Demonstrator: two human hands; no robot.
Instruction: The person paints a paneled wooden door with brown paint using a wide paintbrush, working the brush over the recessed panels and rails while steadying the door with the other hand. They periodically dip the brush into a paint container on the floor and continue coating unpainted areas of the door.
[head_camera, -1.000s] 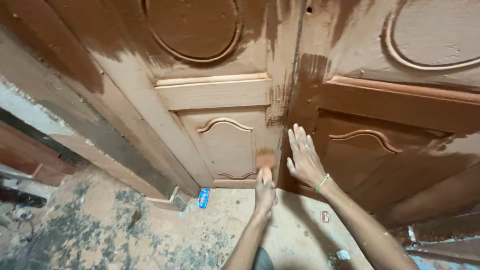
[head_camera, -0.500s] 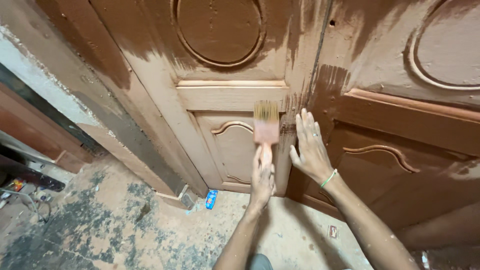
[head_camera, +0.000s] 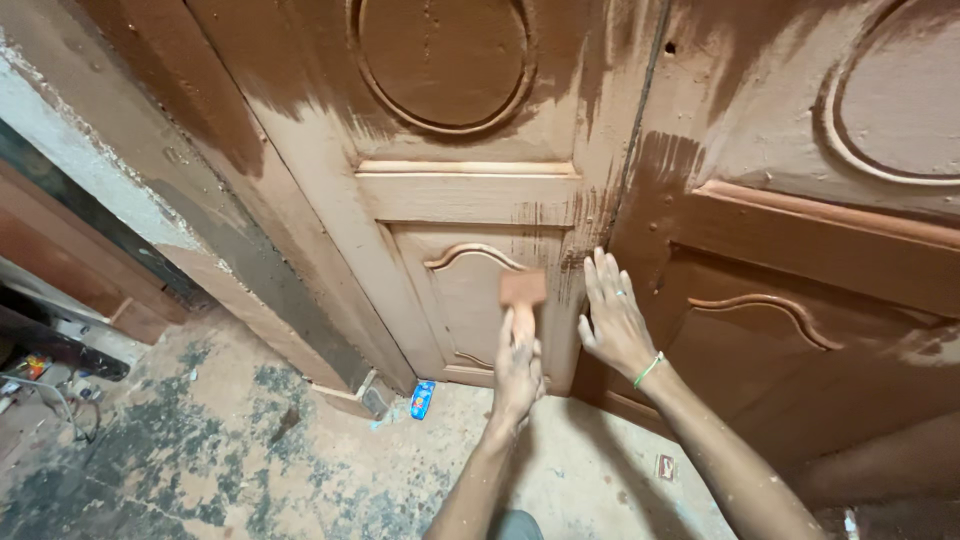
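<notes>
**A:** Currently, lower centre of frame: left hand (head_camera: 518, 368) is wrapped in a closed fist around the handle of a flat paintbrush with a brown-coated head (head_camera: 522, 290). Brush points upward; its head lies against the lower raised panel of the left wooden door leaf (head_camera: 470, 200).

**B:** Right hand?

**A:** Right hand (head_camera: 612, 318) sits just right of the brush, palm flat on the painted edge of the right wooden door leaf (head_camera: 800, 250), fingers spread and pointing up. It grips nothing. A ring shows on one finger; a thin pale green band (head_camera: 648, 369) circles the wrist.

**B:** Gap between brush and right hand?

**A:** Near, not touching. The seam between the two leaves runs up from between them.

**B:** Paint coverage, left leaf?

**A:** Dark brown across the top of the frame, around the oval moulded panel (head_camera: 442, 62); pale tan and uncoated through the cross rail and the arched lower panel. Streaky brown strokes along the leaf's right edge, just above the brush.

**B:** Right leaf?

**A:** Mostly dark brown at middle right; a paler patch around the oval moulding at upper right.

**B:** Floor?

**A:** Rough concrete floor (head_camera: 200, 470), mottled grey and tan, lower left. A small blue packet (head_camera: 423, 399) lies at the foot of the left leaf, left of the fist. Cables and clutter at the far left edge, too small to identify.
</notes>
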